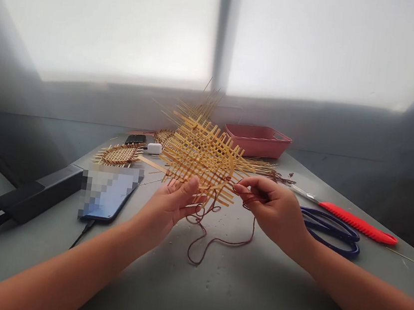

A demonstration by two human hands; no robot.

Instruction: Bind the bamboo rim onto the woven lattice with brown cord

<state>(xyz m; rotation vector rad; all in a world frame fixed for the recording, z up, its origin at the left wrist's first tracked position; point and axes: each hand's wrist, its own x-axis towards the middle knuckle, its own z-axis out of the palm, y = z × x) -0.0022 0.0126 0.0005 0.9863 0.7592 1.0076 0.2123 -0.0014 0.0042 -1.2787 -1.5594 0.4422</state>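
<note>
My left hand [174, 201] grips the lower left edge of a woven bamboo fan [199, 156], thumb in front and fingers behind. The fan is held tilted up over the table, its loose strip ends sticking out all round. A thin curved hoop runs across the weave, and a flat handle strip [153, 165] points left. My right hand [267, 200] is closed at the fan's right edge, thumb and forefinger pinched on a dark brown cord [199, 259]. From there the cord loops down to the tabletop. Its path through the weave is partly hidden.
On the right lie scissors with blue handles [333, 233] and a red-handled knife [357, 222]. A pink basket [257, 140] stands behind. To the left are a phone [111, 196], a black power strip [44, 190], a white earphone case [154, 148] and another woven fan [120, 154].
</note>
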